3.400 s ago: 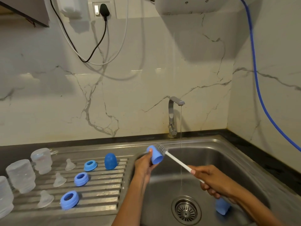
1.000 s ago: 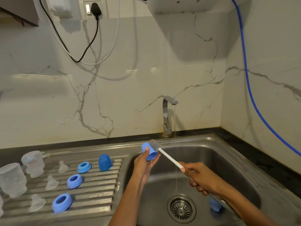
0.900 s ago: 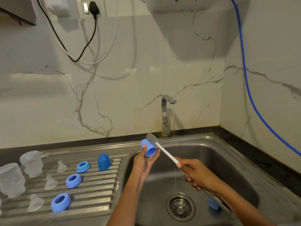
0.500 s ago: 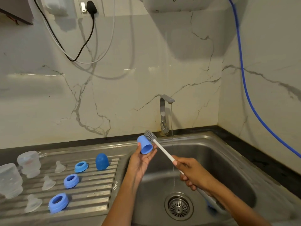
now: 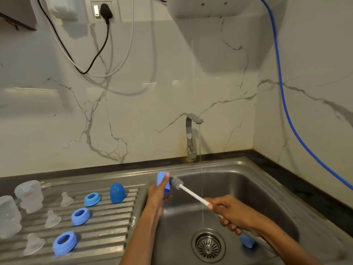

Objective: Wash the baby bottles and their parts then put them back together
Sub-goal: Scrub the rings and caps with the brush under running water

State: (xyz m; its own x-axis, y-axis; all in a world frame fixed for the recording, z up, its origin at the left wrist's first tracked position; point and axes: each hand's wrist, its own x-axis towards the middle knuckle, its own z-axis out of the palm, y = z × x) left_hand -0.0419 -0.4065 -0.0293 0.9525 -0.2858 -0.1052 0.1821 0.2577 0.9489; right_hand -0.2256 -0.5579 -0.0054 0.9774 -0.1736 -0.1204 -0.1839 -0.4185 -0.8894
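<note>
Now our left hand (image 5: 158, 196) grips the blue plastic bottle cap (image 5: 163, 182) at the steel sink's (image 5: 267, 190) ten o'clock rim; our right hand (image 5: 232, 214) holds the white-handled bristle brush (image 5: 189, 192), which we should twist fully inside.

Home kitchen: steel sink (image 5: 267, 188) w/ ribbed drainer (image 5: 107, 222), tap (image 5: 191, 134), marble-look wall tiles (image 5: 133, 111), wall socket (image 5: 99, 8).

black plug (image 5: 106, 10) in wall socket, blue hose (image 5: 282, 92) along marble wall

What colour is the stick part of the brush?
White. The brush handle shows best in the head view, with grey-white bristles at its tip.
</note>
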